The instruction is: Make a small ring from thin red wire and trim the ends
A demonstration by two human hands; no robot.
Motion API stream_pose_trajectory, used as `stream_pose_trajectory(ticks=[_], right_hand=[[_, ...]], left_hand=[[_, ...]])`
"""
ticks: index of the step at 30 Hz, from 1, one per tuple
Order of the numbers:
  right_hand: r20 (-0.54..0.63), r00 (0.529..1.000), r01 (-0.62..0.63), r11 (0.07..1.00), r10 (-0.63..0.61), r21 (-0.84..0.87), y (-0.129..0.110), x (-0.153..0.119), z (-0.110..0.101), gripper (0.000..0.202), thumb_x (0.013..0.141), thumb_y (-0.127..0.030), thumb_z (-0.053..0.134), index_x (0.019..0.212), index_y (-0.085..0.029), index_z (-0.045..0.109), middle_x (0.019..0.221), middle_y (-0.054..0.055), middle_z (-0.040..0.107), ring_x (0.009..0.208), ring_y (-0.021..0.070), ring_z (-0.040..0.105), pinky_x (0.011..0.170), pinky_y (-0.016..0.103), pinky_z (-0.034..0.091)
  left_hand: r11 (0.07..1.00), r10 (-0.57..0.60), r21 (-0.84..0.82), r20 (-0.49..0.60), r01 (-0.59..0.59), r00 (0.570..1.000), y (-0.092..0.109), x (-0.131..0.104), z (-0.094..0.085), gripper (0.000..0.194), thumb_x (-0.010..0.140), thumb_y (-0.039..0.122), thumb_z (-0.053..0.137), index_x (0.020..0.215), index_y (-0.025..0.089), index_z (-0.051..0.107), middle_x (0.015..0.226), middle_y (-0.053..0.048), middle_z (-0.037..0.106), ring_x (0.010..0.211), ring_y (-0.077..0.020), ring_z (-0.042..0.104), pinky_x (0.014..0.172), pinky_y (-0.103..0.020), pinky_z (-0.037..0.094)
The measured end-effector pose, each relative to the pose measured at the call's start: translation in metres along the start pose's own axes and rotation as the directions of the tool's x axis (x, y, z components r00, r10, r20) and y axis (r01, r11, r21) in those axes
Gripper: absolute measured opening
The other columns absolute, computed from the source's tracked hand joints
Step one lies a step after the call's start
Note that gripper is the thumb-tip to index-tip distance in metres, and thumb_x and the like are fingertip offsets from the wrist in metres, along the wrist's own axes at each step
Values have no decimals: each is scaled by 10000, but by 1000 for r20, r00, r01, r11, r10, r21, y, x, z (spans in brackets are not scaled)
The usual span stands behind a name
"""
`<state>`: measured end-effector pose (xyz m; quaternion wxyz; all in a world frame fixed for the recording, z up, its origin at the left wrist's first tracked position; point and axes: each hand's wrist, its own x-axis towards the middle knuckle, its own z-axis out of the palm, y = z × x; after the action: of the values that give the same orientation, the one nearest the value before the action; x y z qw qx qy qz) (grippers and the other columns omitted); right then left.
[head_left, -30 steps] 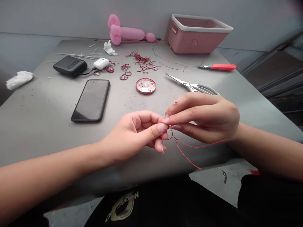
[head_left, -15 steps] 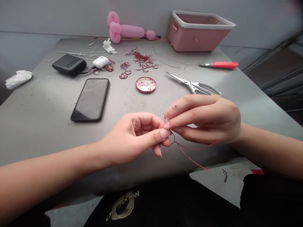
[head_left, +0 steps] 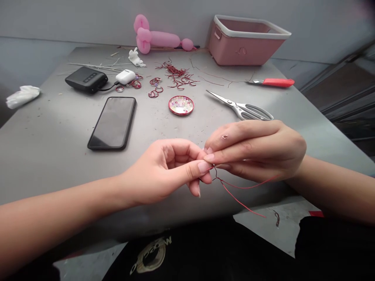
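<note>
My left hand (head_left: 178,169) pinches the red wire (head_left: 241,203) between thumb and forefinger, over the front part of the table. Touching it at the fingertips is my right hand (head_left: 254,150), closed on the same wire near the pinch point. Two loose red strands hang from a small dark twist and spread to the right below my right hand. The part between the fingertips is mostly hidden. Beyond the hands lies a round red-rimmed lid (head_left: 181,105) with pale and pink beads in it.
Scissors (head_left: 240,106) lie just behind my right hand, with a red cutter (head_left: 278,82) farther back. A phone (head_left: 113,123), power bank (head_left: 86,80), earbud case (head_left: 125,77), wire scraps (head_left: 177,74), pink balloon (head_left: 164,39) and pink bin (head_left: 240,48) are on the grey table (head_left: 152,125).
My right hand has shifted slightly to the right and turned a little, its fingertips still against my left hand. The loose strands have swung slightly right and down.
</note>
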<state>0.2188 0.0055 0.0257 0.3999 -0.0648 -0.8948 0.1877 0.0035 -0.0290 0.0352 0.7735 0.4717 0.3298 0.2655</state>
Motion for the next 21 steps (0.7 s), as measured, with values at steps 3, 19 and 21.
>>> stream_pose_trajectory(ticks=[3,19,21], right_hand=[[-6,1000,-3,1000,3,2,-2,0,1,183,873,-37,636,995,-164,684,904,43,670,850,132,715,713,254,627],[81,980,-184,983,183,15,0,9,-13,121,918,-141,629,976,-201,716,913,29,694,839,104,678,749,226,596],[104,953,-287,958,284,14,-1,12,-22,107,922,-183,636,982,-199,724,938,38,712,843,108,677,735,220,591]], left_hand=[[1000,0,18,1,0,1000,1,-1,0,130,796,203,798,768,147,684,701,37,716,536,-41,631,585,-147,529],[974,140,191,-92,-121,986,2,2,0,117,850,245,741,805,161,673,768,15,743,604,-86,691,662,-203,584],[931,242,320,-174,-177,955,1,2,0,114,866,264,720,839,160,680,826,-9,762,679,-121,729,711,-236,605]])
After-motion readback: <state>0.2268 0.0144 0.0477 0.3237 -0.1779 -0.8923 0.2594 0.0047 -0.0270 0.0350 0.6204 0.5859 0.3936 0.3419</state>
